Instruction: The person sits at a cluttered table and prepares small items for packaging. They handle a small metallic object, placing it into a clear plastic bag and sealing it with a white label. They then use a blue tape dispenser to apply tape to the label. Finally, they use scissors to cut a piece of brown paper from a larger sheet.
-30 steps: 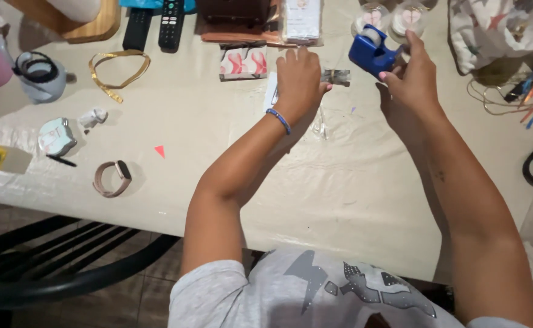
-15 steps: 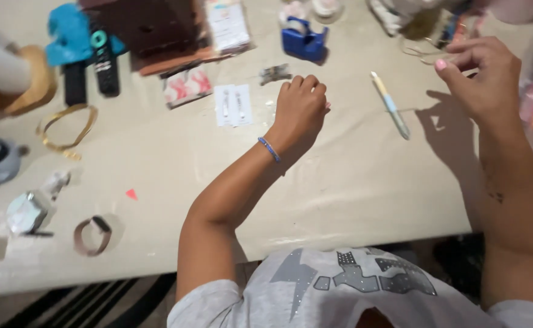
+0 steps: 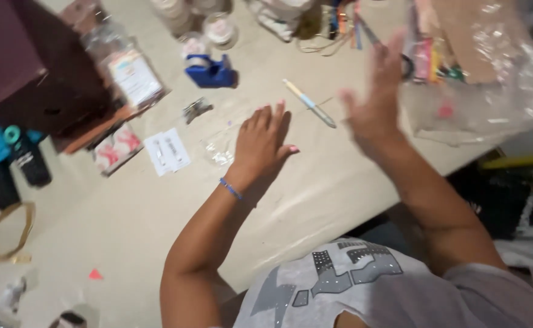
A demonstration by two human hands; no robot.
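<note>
Looking down from the head camera, I see my left hand (image 3: 265,138) lying flat on the table (image 3: 127,231), fingers spread and holding nothing. Its fingertips rest on a small clear bag (image 3: 221,144) that lies on the table just left of the hand. A blue bracelet (image 3: 230,188) circles that wrist.

My right hand (image 3: 373,100) is lifted over the table's far right part, open with fingers stretched, blurred by motion and gripping nothing. It is near a big clear plastic bag (image 3: 485,73) of colourful craft stuff at the right edge; I cannot tell whether it touches it.

Between the two hands lies a pen (image 3: 309,103) with a pale blue middle, set at a slant, apart from both.

Farther back stands a blue tape dispenser (image 3: 210,71), with round tape rolls (image 3: 221,29) behind it. Left of the small bag lie a white card (image 3: 167,152) and a small metal clip (image 3: 196,109). A dark brown box (image 3: 29,73) fills the upper left, a black remote (image 3: 28,159) sits beside it, and a gold ribbon loop (image 3: 5,231) lies at the left edge. A tiny red triangle (image 3: 95,274) sits near the front.
</note>
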